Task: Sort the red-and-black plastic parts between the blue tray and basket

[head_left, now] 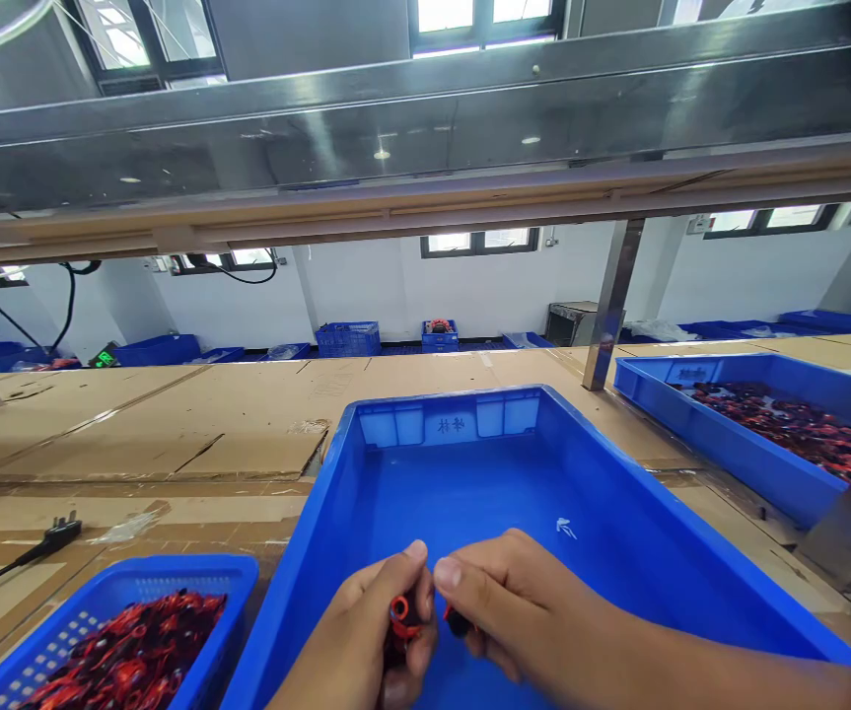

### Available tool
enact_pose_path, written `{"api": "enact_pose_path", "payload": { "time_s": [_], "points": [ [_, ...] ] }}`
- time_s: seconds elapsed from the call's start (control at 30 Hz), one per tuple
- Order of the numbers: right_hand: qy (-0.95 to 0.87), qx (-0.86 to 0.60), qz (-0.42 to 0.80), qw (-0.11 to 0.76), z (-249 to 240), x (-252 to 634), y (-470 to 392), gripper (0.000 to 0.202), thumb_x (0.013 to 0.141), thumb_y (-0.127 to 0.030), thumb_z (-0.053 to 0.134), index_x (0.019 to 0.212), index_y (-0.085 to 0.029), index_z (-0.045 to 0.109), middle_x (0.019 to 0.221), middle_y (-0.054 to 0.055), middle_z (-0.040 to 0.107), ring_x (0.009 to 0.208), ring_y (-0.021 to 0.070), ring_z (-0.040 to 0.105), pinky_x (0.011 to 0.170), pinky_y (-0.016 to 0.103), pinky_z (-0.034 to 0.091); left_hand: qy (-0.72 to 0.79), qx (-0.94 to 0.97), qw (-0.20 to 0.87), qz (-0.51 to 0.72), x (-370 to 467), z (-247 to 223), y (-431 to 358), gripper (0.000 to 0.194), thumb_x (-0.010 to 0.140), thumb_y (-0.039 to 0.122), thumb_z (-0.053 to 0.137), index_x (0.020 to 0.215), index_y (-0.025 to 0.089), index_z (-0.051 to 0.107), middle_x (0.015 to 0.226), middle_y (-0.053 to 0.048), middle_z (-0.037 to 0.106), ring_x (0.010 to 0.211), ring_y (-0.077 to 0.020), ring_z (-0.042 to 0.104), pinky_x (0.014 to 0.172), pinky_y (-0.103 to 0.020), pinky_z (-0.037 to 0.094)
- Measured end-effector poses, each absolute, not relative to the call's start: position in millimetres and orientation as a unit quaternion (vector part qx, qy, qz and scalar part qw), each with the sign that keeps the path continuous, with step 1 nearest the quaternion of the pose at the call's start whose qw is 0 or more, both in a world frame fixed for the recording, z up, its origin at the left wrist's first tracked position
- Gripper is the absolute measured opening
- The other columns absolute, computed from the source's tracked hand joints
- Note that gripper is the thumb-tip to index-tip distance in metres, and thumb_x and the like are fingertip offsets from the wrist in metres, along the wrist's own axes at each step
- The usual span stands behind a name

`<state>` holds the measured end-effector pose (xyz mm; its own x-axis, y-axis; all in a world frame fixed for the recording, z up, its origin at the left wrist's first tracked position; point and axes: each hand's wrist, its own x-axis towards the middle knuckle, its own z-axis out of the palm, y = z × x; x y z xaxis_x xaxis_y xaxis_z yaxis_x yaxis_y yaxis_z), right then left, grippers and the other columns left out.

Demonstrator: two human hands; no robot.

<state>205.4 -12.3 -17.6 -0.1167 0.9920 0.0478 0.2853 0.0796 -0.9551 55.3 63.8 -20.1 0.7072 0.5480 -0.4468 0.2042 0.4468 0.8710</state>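
Both hands are over the near end of a large blue tray. My left hand is curled round small red and black parts, one showing a round ring end. Close beside it, my right hand has thumb and fingers pressed together on a small black and red part. The fingertips of the two hands nearly touch. At the lower left, a blue perforated basket holds a heap of similar red and black parts.
Another blue tray with many red and black parts sits at the right. A black plug and its cable lie on the cardboard-covered table at the left. A metal post and an overhead beam stand beyond the large tray.
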Motion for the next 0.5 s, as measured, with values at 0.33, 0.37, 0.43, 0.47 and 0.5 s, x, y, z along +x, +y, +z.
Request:
{"api": "enact_pose_path", "payload": {
  "time_s": [0.33,0.37,0.43,0.47,0.5],
  "points": [
    [-0.419,-0.370,0.646,0.519,-29.8,209.6,-9.0,0.037,0.091,-0.043,0.035,0.069,-0.019,0.051,0.048,-0.004,0.044,0.035,0.0079,0.027,0.033,0.020,0.018,0.325,0.562,0.748,0.137,55.5,-25.3,63.5,0.033,0.083,0.055,0.044,0.081,0.022,0.049,0.047,0.006,0.045,0.034,-0.0059,0.019,0.035,-0.020,0.011],
    [-0.413,-0.359,0.657,0.519,-28.3,209.4,-9.5,0.035,0.090,-0.044,0.036,0.073,-0.019,0.053,0.051,-0.003,0.047,0.034,0.0075,0.026,0.031,0.020,0.017,0.325,0.564,0.746,0.141,55.6,-25.8,63.7,0.032,0.084,0.054,0.044,0.081,0.022,0.048,0.047,0.006,0.045,0.034,-0.0060,0.020,0.035,-0.020,0.011],
    [-0.460,-0.398,0.612,0.505,-22.4,207.4,-13.0,0.028,0.086,-0.045,0.048,0.077,-0.019,0.054,0.056,-0.004,0.047,0.037,0.0063,0.026,0.034,0.019,0.018,0.321,0.571,0.740,0.151,55.5,-26.8,63.8,0.031,0.084,0.053,0.045,0.079,0.022,0.046,0.048,0.007,0.045,0.035,-0.0060,0.021,0.036,-0.020,0.012],
    [-0.506,-0.438,0.555,0.495,-19.1,205.6,-15.5,0.025,0.082,-0.043,0.058,0.077,-0.019,0.056,0.056,-0.005,0.044,0.041,0.0063,0.028,0.038,0.019,0.020,0.318,0.577,0.736,0.157,55.2,-27.1,63.5,0.031,0.085,0.052,0.046,0.077,0.022,0.045,0.048,0.007,0.044,0.037,-0.0059,0.023,0.038,-0.020,0.015],
    [-0.554,-0.480,0.483,0.479,-16.4,203.4,-18.1,0.023,0.078,-0.041,0.066,0.078,-0.019,0.058,0.056,-0.006,0.041,0.045,0.0069,0.030,0.042,0.020,0.023,0.317,0.584,0.730,0.162,54.9,-27.2,63.0,0.030,0.085,0.050,0.047,0.075,0.022,0.044,0.049,0.007,0.044,0.039,-0.0060,0.025,0.040,-0.019,0.017]
  ]
}}
